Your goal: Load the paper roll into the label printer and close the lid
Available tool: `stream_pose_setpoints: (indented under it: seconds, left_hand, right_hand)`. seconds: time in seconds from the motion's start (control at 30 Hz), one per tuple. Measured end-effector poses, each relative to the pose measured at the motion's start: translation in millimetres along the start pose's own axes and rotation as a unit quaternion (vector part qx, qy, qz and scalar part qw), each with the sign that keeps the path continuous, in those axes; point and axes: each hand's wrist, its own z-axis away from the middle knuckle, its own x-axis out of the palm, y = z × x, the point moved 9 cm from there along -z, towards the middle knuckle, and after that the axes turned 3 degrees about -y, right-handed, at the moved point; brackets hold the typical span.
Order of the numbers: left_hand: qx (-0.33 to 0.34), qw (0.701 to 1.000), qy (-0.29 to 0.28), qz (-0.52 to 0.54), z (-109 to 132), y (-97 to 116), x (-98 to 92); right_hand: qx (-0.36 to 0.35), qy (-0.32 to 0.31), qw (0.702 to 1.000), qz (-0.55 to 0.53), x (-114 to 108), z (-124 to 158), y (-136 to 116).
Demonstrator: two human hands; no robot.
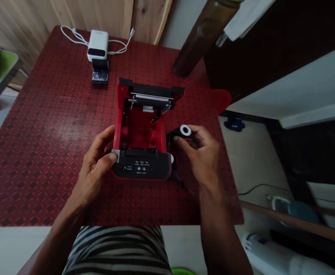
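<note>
One in the Middle, Two Behind, One to the Right

Near the middle of the dark-red patterned rectangular table I have the open red-and-black plastic printer. The left hand holds its front-left corner; the right hand, to its right, holds a black roll with a white ring-shaped core. Behind and to the left I see a white rounded plastic device, a thin white cable reaching out on both sides; behind and to the right stands a tall brown cylindrical container.

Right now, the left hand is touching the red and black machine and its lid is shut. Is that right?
The lid is not shut: the head view shows it open, raised at the back. The left hand is indeed touching the red and black machine.
</note>
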Motion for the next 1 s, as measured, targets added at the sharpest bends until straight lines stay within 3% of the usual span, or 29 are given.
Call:
stream_pose_setpoints:
  seconds: [0.17, 0.33, 0.47, 0.53, 0.67, 0.83, 0.93, 1.0]
  left_hand:
    - [-0.009, 1.0, 0.005, 0.003, -0.9, 1.1, 0.9]
    - [-0.005, 1.0, 0.016, -0.007, -0.8, 3.1, 0.3]
    - [-0.015, 1.0, 0.016, 0.006, -0.9, 3.1, 1.3]
    - [-0.008, 1.0, 0.02, 0.011, -1.5, 4.9, 1.1]
    - [-0.006, 1.0, 0.021, 0.006, -3.0, 6.6, 3.4]
    - [0.003, 1.0, 0.009, 0.015, -4.9, 5.2, 5.0]
    - [0.032, 0.999, 0.003, 0.008, -6.9, 4.9, 1.7]
    - [0.04, 0.999, 0.003, 0.001, -7.7, 3.2, -0.8]
  right_hand:
    - [0.021, -0.091, 0.995, 0.041, 22.0, 8.9, 4.8]
    - [0.016, -0.104, 0.993, 0.052, 12.8, 14.6, 5.6]
    - [0.018, -0.065, 0.993, 0.095, -18.4, 35.3, 5.0]
    - [0.014, -0.085, 0.99, 0.115, -24.8, 49.1, 3.6]
    - [-0.029, -0.144, 0.985, 0.094, -9.5, 68.0, -4.6]
    - [-0.064, -0.121, 0.989, 0.057, 14.1, 66.1, -13.3]
    - [-0.028, -0.121, 0.992, 0.038, 11.3, 66.2, -8.8]
    - [0.003, -0.113, 0.993, 0.035, -3.6, 68.4, -6.7]
